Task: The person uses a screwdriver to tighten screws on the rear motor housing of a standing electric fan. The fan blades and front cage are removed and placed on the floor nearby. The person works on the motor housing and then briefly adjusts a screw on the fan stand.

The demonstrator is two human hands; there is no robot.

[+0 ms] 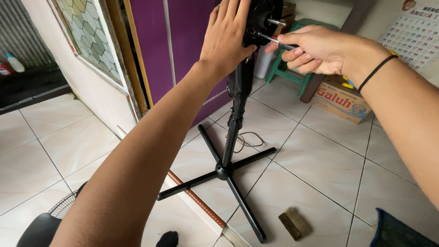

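Figure: a standing fan, stripped of its blades and guard, under work on a tiled floor point(320, 169).

The left hand point(227, 36) lies flat against the black motor housing point(263, 18) at the top of the frame, fingers extended and spread rather than curled, steadying it; its grip is apart and closes on nothing. The right hand point(315, 49) has its grip clamped on a screwdriver point(274, 42), whose thin shaft points left and meets the front of the housing just below the bare motor spindle point(275, 21).

The housing sits on the black pole point(234, 123), which stands upright on a cross-shaped base point(224, 171) with four legs spread on the tiles. A thin cord point(249, 139) loops on the floor behind the pole.

State of the work, judged from the frame: the spindle is bare, and a wire fan guard point(64, 208) lies on the floor at the lower left beside a dark curved part, so the front assembly appears already off. The housing is on its pole and the screwdriver is engaged, so its screws seem the matter in hand; whether one is loosened or tightened cannot be told.

Surroundings: a small wooden block point(295, 224) near one leg, a cardboard box point(340, 98) and a green stool point(292, 68) behind.
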